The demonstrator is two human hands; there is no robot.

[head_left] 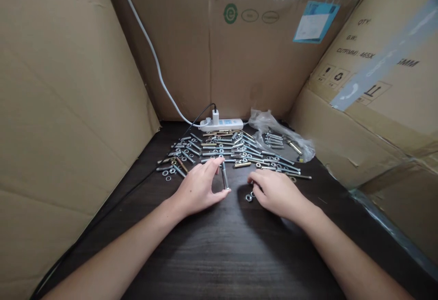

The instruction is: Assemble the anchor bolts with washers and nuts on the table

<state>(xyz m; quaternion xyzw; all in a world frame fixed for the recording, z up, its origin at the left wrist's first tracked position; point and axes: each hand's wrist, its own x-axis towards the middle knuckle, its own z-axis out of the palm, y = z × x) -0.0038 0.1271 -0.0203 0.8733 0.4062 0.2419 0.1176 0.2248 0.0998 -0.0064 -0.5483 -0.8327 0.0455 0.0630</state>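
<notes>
My left hand (200, 185) grips a silver expansion bolt (225, 176) lengthwise, its ends between the thumb and an index finger. The bolt stands slightly tilted just above the dark table. My right hand (275, 191) is low over the table to the right, its fingers curled and closed. Whatever those fingertips hold, if anything, is hidden. Close under the right thumb lie a hex nut (248, 197) and a washer (253, 194), the washer partly covered. Beyond both hands spreads a group of bolts (219, 150), sleeves, nuts and washers.
Cardboard walls (219, 62) enclose the table (212, 250) at left, back and right. A white power strip (226, 124) with a plugged-in charger sits at the back. Beside it lies a clear plastic bag (304, 147). A black cable (137, 185) crosses the left side.
</notes>
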